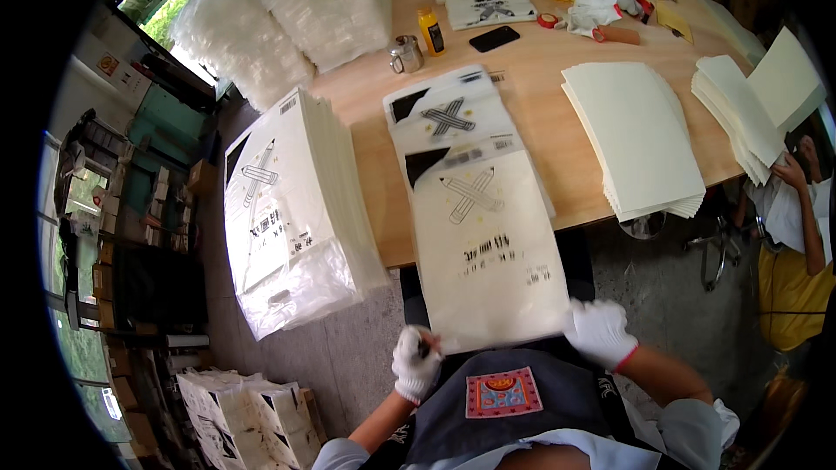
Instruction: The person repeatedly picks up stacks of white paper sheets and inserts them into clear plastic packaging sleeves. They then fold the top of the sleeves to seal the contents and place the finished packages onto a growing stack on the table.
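A clear printed plastic bag [488,270] with cream paper inside lies in front of me, its near end hanging past the table edge over my lap. My right hand [601,333], in a white glove, grips its near right corner, slightly blurred. By the near left corner is my left hand [416,365], also gloved and with bare fingertips showing. It is closed around a small dark thing too hidden to name. Beneath and beyond the bag lie more printed plastic bags [448,113]. To the left leans a thick stack of filled bags [279,200].
Stacks of cream paper [636,139] lie on the wooden table [540,130] at right. A co-worker's hand [791,172] touches another paper stack [740,109]. A steel cup [406,54], orange bottle [431,32] and phone [494,38] stand farther back. Wrapped bundles [322,4] rise at far left.
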`<control>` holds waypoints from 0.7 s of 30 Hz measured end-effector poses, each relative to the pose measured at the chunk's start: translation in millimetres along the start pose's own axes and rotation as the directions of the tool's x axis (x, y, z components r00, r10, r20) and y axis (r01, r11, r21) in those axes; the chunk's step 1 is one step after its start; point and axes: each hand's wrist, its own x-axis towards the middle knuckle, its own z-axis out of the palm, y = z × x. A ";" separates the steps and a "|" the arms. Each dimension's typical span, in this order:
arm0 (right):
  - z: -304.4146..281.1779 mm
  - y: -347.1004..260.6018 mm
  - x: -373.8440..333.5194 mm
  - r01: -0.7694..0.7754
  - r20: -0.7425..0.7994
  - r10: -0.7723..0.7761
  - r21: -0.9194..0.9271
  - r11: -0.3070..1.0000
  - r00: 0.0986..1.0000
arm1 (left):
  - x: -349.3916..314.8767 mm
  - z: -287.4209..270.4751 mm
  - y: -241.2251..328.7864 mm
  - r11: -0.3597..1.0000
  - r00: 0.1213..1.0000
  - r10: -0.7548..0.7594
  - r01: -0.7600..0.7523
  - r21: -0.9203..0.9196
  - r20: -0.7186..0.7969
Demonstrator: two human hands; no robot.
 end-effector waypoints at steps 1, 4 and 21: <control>-3.3 -2.9 -16.5 0.127 0.097 -0.115 -0.127 0.984 0.989 | -15.3 -10.5 8.2 0.999 0.996 -0.028 0.032 -0.041 0.089; 5.5 -17.1 -52.2 0.080 0.325 -0.051 -0.077 0.994 0.944 | -35.1 -25.6 43.7 0.983 0.939 -0.136 0.167 -0.073 0.315; 42.2 30.7 3.5 -0.234 0.210 0.166 0.359 0.903 0.963 | -11.0 25.4 -93.4 0.932 0.934 -0.338 0.349 -0.099 0.115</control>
